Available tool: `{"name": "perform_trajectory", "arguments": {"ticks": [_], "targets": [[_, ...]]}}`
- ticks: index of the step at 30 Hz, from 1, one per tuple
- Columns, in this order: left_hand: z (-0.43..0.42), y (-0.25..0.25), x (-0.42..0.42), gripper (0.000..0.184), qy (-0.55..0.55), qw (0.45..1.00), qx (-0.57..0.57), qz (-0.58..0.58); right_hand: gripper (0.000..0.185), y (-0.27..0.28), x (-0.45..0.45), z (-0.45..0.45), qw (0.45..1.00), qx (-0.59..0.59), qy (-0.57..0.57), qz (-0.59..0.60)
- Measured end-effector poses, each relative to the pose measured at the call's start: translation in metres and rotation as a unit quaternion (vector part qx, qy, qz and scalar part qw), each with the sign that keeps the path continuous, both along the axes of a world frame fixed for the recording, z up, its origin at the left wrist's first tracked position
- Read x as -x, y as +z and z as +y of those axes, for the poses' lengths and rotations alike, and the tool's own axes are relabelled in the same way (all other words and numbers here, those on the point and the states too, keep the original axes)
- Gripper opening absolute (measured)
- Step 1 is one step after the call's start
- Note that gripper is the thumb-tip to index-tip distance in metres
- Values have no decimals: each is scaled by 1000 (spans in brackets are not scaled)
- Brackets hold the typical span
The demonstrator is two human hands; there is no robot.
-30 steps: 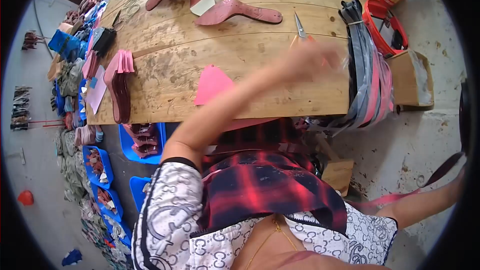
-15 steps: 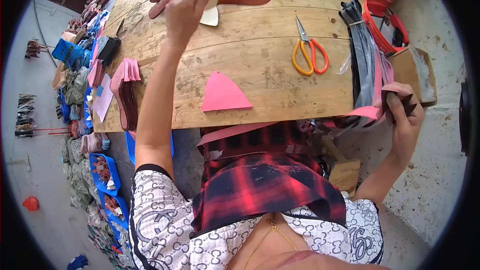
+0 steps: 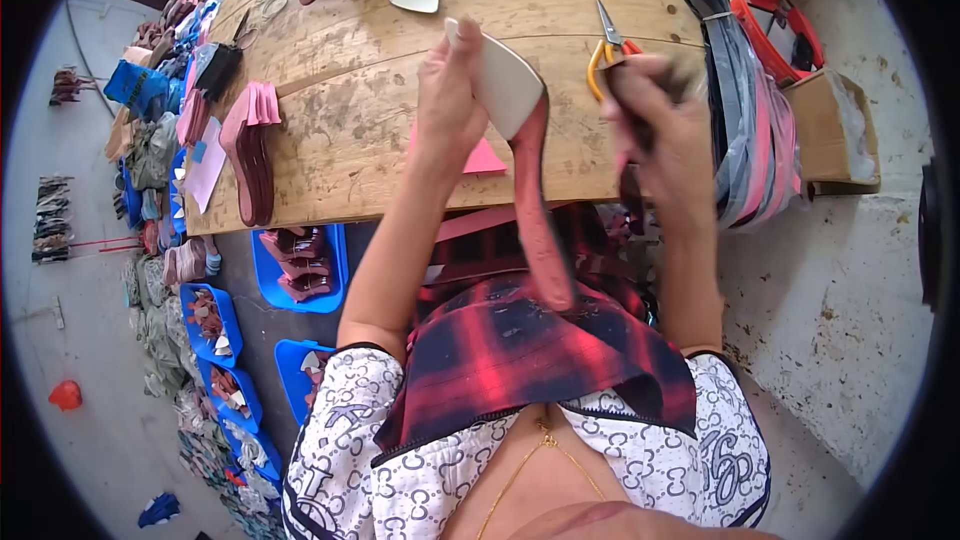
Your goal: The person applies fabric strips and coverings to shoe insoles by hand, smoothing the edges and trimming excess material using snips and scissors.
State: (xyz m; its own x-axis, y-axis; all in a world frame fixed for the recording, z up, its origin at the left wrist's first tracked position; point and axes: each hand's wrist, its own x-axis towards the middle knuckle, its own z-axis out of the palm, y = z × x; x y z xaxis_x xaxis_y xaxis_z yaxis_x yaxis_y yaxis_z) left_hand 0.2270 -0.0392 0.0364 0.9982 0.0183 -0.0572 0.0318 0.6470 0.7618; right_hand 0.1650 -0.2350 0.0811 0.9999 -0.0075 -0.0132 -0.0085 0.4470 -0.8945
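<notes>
One sole (image 3: 527,160) up before near edge of table (image 3: 340,150), white toe high, narrow reddish end hanging over apron (image 3: 480,340). Left hand (image 3: 450,90): pinching toe edge, thumb across white face. Right hand (image 3: 665,125): fingers curled round dark strip (image 3: 631,190); blurred, can't tell exact grip, or any contact with scissors (image 3: 609,38) behind. Pink piece (image 3: 485,158) on table, partly behind left wrist and sole.

Containers: blue tray (image 3: 341,265) below near edge, maroon soles inside. Smaller tray (image 3: 232,315) further left: brown and white bits. Red bucket (image 3: 747,15) at right: dark items. Box (image 3: 835,155): clear plastic.
</notes>
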Motion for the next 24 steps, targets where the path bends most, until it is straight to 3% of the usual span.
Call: {"name": "perform_trajectory", "arguments": {"ticks": [3, 7, 19, 24], "targets": [[-4, -9, 12, 30, -10, 1000, -12, -11, 16, -23, 0, 28, 984, -139, 61, 95], [1, 2, 19, 28, 21, 998, -62, -14, 14, -47, 0, 31, 958, -238, 107, 121], [-5, 18, 21, 29, 44, 986, -153, -38, 13, -43, 4, 42, 940, -302, 52, 151], [-6, 18, 23, 30, 40, 985, -166, -34, 11, -40, 4, 43, 954, -249, 40, 164]]}}
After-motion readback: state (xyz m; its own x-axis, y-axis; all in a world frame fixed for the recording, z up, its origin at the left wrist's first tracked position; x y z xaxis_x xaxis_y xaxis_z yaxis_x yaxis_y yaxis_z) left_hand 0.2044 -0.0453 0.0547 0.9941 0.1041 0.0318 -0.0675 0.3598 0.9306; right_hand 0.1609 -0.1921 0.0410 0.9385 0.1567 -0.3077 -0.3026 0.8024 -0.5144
